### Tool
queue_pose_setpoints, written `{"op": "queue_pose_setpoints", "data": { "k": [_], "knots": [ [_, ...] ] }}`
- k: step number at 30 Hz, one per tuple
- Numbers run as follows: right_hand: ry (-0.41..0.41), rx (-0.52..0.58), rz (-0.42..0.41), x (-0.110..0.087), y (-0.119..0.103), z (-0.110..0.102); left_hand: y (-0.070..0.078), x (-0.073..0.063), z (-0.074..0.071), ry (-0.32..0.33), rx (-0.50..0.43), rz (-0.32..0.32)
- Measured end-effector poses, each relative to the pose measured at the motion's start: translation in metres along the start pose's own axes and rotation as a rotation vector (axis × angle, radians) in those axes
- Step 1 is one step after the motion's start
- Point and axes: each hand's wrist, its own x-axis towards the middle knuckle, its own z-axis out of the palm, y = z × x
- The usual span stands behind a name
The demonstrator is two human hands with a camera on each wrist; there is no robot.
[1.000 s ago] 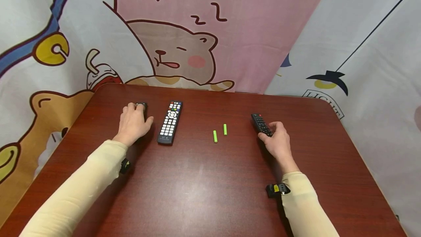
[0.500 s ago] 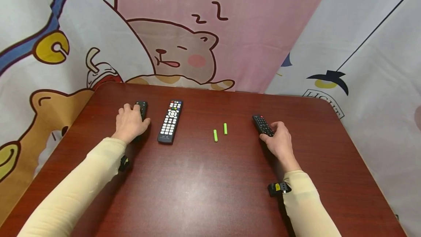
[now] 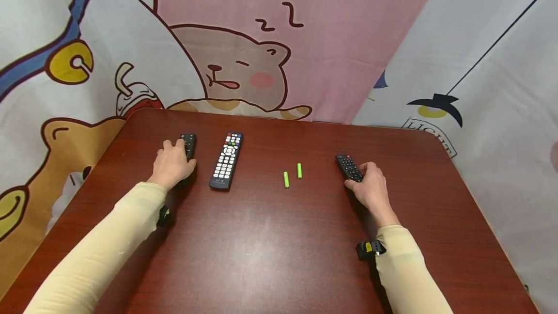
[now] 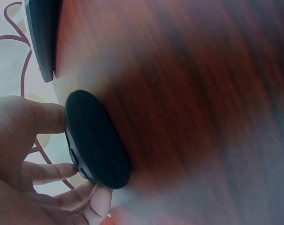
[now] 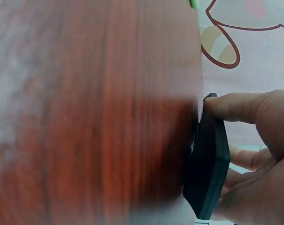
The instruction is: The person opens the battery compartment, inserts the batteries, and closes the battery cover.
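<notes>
Left hand: fingers and thumb bent round a remote, parted by about its width; thumb at its right edge, fingers at its left.

Left remote: dark, held in that grip, button face up; far end shows past the fingertips, near part lies under the hand. Long axis runs away from the person, almost straight, with a slight lean to the right.

Right hand: thumb and fingers close on a second remote from its two long edges, spread to its width; thumb on the left edge, fingers on the right.

Right remote: black, dark keys, one red button at the far end. That end points away from the person and leans left, ahead of the thumb; the near end sits between thumb and fingers. Whether it touches the table cannot be told.

Middle remote: black, white keys, face up, just right of the left thumb and apart from it; long axis points away, far end leaning right.

Nearer green battery and farther green battery: lying near each other, well apart from either hand's fingers, between the two; long axes almost parallel, pointing away.

Table: reddish-brown wood grain, beneath both hands
</notes>
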Motion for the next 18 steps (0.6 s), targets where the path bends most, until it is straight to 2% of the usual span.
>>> {"op": "queue_pose_setpoints", "data": {
  "k": [11, 18],
  "knots": [
    [-0.034, -0.034, -0.003, 0.0003, -0.0008, -0.0026, -0.0016, 0.0006, -0.0015, -0.010, -0.028, -0.002],
    [-0.046, -0.032, 0.000, 0.0004, 0.0009, -0.0046, 0.0029, -0.0005, -0.0026, -0.021, -0.056, -0.031]
  ]
}}
